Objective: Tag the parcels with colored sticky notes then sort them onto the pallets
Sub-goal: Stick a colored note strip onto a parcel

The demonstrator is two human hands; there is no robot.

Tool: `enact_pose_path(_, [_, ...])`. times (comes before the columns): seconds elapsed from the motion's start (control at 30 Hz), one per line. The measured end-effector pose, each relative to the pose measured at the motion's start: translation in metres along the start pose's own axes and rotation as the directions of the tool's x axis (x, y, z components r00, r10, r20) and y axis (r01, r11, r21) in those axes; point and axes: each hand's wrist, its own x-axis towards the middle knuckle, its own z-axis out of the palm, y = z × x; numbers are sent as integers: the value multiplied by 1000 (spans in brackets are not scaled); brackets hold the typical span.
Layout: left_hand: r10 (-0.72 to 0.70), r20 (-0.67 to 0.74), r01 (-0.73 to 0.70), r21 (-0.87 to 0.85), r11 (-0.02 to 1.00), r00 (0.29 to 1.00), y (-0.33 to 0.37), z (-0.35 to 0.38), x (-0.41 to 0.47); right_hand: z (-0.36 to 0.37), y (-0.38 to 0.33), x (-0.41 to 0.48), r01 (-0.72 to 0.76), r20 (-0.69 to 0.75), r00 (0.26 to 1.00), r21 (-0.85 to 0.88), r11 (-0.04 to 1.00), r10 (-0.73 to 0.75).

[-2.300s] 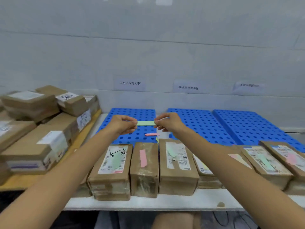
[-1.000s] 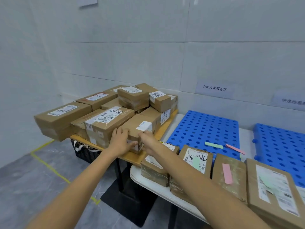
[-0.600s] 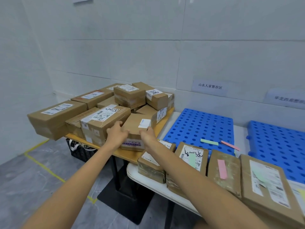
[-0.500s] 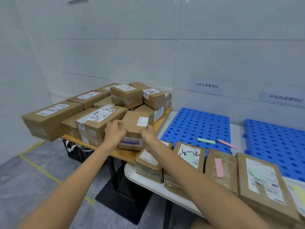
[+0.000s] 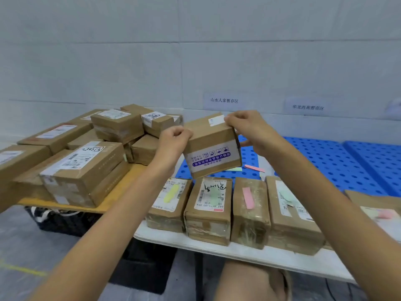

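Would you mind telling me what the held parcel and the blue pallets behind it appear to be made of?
Held parcel: brown cardboard, matte, judging by its folded edges and dull surface; a smoother white-and-purple printed band crosses its front. Blue pallets: probably moulded plastic, given the uniform blue colour and regular grid of round holes.

Brown parcel (image 5: 211, 140), purple band on white label (image 5: 213, 159); blue perforated pallet (image 5: 338, 161); pink sticky note (image 5: 248, 197); yellow sticky note (image 5: 171, 193).
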Motion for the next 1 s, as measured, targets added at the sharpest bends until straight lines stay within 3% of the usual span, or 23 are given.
enact_pose_path(0.13, [-36, 167, 45, -52, 998, 985, -12, 45, -16, -40, 31, -22, -64, -27, 998, -59, 996, 62])
enact_pose_path(0.33, [-69, 248, 64, 25, 998, 966, -40, 79, -41, -61, 87, -43, -140, 17, 990, -73, 988, 141])
enact_pose_path(0.53, [-54, 125, 36, 143, 989, 991, -48, 83, -34, -79, 111, -42, -122, 79, 989, -38, 992, 124])
enact_pose_path(0.63, [-63, 78, 53, 125, 991, 995, -44, 82, -15, -95, 116, -24, -105, 39, 994, -50, 993, 107])
enact_pose_path(0.8, [-107, 138, 93, 101, 990, 985, -45, 89, 40, -118, 143, 33, -133, -10, 991, -200, 971, 133])
enact_pose_path(1.0, [-159, 168, 129, 176, 976, 973, -68, 106, 100, -117, 192, 102, -195, 141, 943, -496, 846, 300])
